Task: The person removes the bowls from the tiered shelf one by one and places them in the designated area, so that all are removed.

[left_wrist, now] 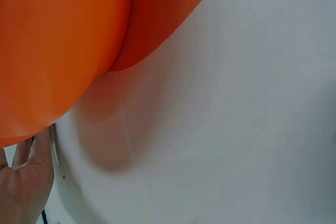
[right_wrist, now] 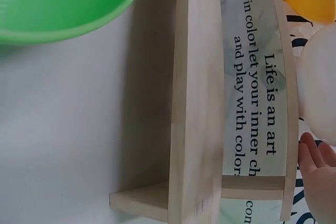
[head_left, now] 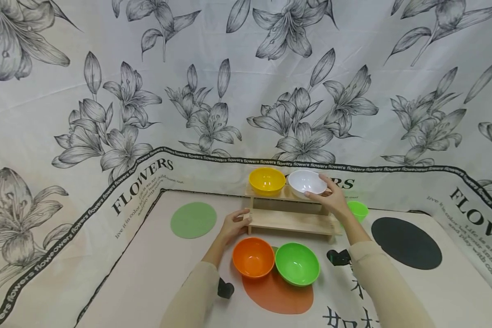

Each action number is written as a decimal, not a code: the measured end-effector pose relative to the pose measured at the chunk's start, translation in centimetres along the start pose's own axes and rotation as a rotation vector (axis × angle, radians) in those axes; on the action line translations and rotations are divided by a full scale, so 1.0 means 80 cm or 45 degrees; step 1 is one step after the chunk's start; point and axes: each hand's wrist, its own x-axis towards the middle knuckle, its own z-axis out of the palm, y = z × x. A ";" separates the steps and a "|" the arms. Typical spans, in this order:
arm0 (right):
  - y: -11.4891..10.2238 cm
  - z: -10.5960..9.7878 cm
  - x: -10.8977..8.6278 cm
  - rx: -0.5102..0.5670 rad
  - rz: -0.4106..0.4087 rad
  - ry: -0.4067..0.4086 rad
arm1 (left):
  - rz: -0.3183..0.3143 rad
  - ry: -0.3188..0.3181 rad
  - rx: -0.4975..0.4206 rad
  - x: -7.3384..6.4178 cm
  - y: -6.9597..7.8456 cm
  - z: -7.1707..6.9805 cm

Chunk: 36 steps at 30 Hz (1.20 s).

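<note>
On the top shelf of a two-tier wooden rack (head_left: pixel 291 222), a white bowl (head_left: pixel 306 183) stands to the right of a yellow bowl (head_left: pixel 266 181). My right hand (head_left: pixel 334 200) holds the white bowl by its right side, thumb towards the front and fingers towards the back. At the rack's left end, my left hand (head_left: pixel 233 226) grips the edge by the lower shelf; in the left wrist view an orange bowl (left_wrist: pixel 58 40) hides most of its fingertips. In front of the rack the orange bowl sits left of a large green bowl (head_left: pixel 297 264).
The orange and green bowls overlap a round orange mat (head_left: pixel 276 298). A green round mat (head_left: pixel 193 220) lies at left, a black one (head_left: pixel 406 243) at right. Behind my right forearm is a small lime-green bowl (head_left: pixel 358 210). A flower-printed cloth (head_left: pixel 213 177) rises behind the rack.
</note>
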 end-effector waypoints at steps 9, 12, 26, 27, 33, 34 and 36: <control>-0.004 0.006 0.006 -0.061 0.058 -0.049 | 0.011 0.011 0.018 0.000 0.000 0.000; -0.003 0.006 0.007 -0.086 0.065 -0.057 | 0.016 -0.003 0.023 0.000 0.000 -0.001; -0.001 0.004 -0.002 0.013 0.094 -0.051 | 0.007 -0.035 0.009 0.002 -0.005 -0.002; -0.001 0.003 -0.003 0.013 0.096 -0.048 | 0.006 -0.035 0.006 0.002 -0.005 -0.002; -0.002 0.000 -0.012 -0.002 0.106 -0.036 | -0.005 -0.025 0.014 0.002 -0.004 -0.002; -0.002 -0.001 -0.013 -0.006 0.103 -0.036 | -0.008 -0.022 0.016 0.001 -0.004 -0.002; -0.003 -0.002 -0.017 -0.006 0.085 -0.043 | -0.005 -0.023 0.022 0.001 -0.003 -0.001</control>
